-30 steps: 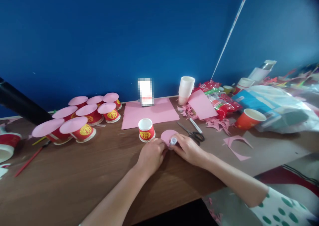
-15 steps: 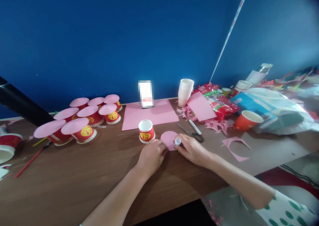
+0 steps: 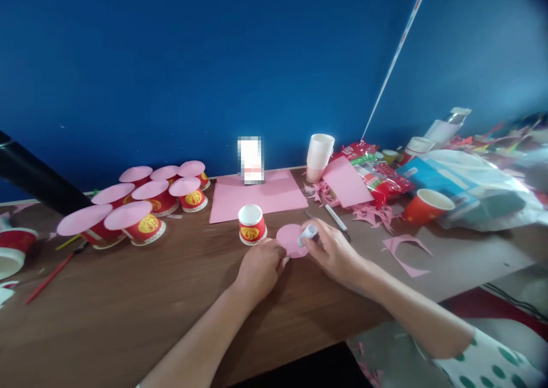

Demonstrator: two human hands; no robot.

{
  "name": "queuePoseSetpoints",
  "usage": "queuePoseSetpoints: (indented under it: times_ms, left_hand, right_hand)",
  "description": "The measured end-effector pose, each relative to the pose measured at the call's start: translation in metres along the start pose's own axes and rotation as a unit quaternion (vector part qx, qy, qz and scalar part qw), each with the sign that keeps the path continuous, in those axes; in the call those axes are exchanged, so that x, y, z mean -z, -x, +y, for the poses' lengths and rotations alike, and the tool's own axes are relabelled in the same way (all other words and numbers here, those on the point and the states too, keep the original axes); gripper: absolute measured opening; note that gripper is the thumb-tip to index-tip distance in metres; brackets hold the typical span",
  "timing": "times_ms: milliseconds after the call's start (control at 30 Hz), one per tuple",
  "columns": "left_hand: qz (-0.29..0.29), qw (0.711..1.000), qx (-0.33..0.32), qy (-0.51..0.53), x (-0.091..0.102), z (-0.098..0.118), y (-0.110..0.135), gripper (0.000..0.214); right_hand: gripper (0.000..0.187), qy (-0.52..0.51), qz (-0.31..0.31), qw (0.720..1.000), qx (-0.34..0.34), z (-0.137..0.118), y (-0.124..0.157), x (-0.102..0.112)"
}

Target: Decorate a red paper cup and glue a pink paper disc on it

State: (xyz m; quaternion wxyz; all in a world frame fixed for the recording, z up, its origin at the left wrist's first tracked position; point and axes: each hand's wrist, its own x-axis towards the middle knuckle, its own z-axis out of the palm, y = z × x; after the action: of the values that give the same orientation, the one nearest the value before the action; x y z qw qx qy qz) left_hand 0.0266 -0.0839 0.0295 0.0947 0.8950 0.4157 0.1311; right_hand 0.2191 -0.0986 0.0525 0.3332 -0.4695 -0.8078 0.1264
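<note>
A pink paper circle (image 3: pixel 287 239) lies flat on the brown table. My left hand (image 3: pixel 262 264) has its fingers closed at the circle's lower left edge, holding it down. In my right hand (image 3: pixel 334 250) is a white glue stick (image 3: pixel 310 232), tilted with its tip at the right part of the circle. Just behind my left hand stands a short red paper cup (image 3: pixel 252 226) with a yellow emblem and its white open mouth up. Scissors (image 3: pixel 314 217) are mostly hidden behind my right hand, beside a white marker-like stick (image 3: pixel 336 218).
Several red cups topped with pink discs (image 3: pixel 149 190) stand at left, near a red-handled brush (image 3: pixel 55 277). Pink sheets (image 3: pixel 274 197) lie behind the cup, with stacked white cups (image 3: pixel 319 154) by the wall. Right are paper scraps (image 3: pixel 409 257), an orange cup (image 3: pixel 426 208) and a plastic bag (image 3: pixel 479 188).
My right hand has lifted slightly and tilted the glue stick, so more of its side shows over the circle. My left hand and the circle stay nearly in place.
</note>
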Motion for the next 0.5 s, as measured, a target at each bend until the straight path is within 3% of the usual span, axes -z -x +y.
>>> queuePoseSetpoints:
  times_ms: [300,500]
  left_hand:
    - [0.002,0.999,0.013,0.029,-0.001,0.0,0.0,0.021]
    - [0.006,0.999,-0.006,0.053,-0.002,-0.002,0.001,0.021]
  right_hand:
    - [0.003,-0.016,-0.045,0.999,0.025,0.001,0.001,-0.021]
    - [0.001,0.006,-0.056,0.998,0.011,0.01,0.004,-0.021]
